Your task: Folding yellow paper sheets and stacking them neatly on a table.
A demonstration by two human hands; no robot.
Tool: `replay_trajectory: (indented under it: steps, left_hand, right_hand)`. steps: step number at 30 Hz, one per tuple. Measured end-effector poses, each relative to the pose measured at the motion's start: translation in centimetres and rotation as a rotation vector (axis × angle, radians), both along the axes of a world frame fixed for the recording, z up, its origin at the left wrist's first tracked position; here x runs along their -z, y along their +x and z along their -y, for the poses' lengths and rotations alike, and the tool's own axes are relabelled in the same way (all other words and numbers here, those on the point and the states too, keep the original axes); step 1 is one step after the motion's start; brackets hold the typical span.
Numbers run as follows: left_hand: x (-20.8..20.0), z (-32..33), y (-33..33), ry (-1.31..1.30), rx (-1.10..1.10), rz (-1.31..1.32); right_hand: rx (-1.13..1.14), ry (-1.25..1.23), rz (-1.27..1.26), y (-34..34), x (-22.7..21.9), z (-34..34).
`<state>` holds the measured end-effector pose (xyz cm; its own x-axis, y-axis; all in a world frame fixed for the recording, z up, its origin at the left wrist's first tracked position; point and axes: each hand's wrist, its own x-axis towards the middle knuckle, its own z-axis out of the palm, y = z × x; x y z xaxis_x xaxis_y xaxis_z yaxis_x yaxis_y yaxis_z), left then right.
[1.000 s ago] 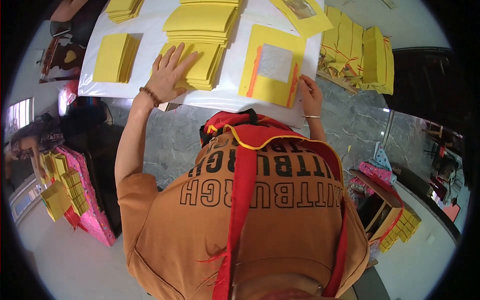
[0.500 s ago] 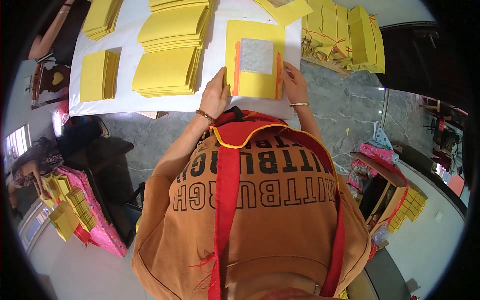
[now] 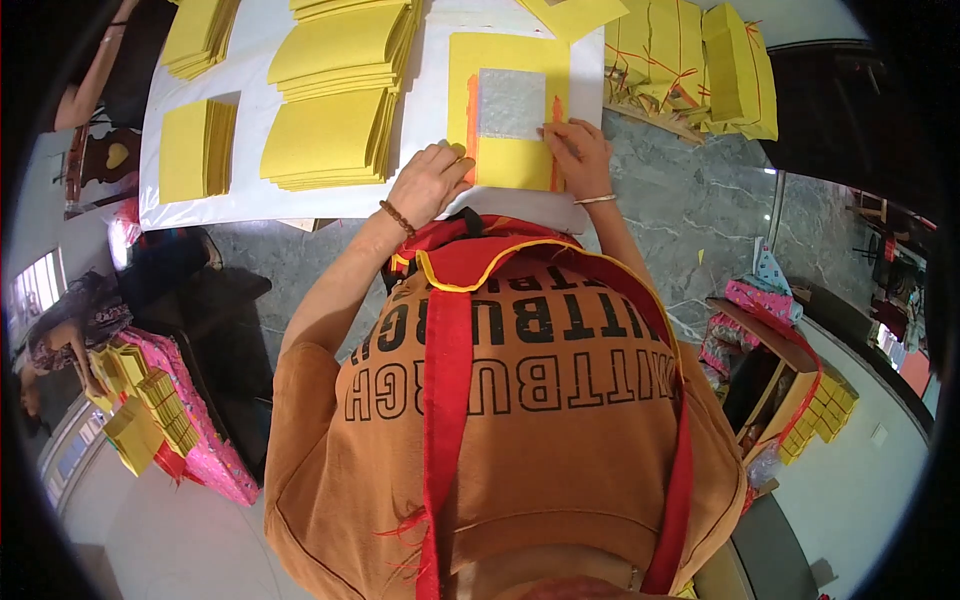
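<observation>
A yellow paper sheet (image 3: 515, 165) lies on the white-covered table in front of me. It bears a silver foil square (image 3: 512, 100) and an orange strip along each side. My left hand (image 3: 430, 182) rests at the sheet's lower left edge, with its fingers curled in and closed on the paper there. Over the right orange strip, my right hand (image 3: 582, 158) has bent, closed fingers, their tips at the foil's right edge. The exact hold under each set of fingertips is partly hidden.
Stacks of yellow paper (image 3: 325, 140) stand left of the sheet, with a smaller stack (image 3: 195, 150) farther left. Tied yellow bundles (image 3: 655, 45) sit beyond the table's right side. Another person's arm (image 3: 98, 75) shows at the upper left.
Both hands have moved inward from the sheet's sides, over the orange strips. Their fingers are now more bent. The right fingertips have reached the foil's edge.
</observation>
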<state>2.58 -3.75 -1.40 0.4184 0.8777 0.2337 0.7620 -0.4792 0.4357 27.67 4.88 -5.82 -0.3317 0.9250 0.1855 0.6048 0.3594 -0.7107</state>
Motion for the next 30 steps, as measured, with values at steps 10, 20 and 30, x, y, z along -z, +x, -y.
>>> replay_trajectory:
  steps: [10,20,30]
  left_hand:
    - [-0.5,-1.2,-0.9,-0.084,0.024,0.132]
    - [-0.7,0.1,0.7,0.044,-0.014,-0.117]
    - [-0.8,-0.5,1.2,-0.021,-0.044,-0.051]
  right_hand:
    - [0.041,-0.163,-0.154,0.6,-0.3,-0.6]
    - [0.093,-0.506,-0.627,0.1,-1.6,-0.4]
    - [0.019,-0.462,-0.638,0.4,-1.0,-0.2]
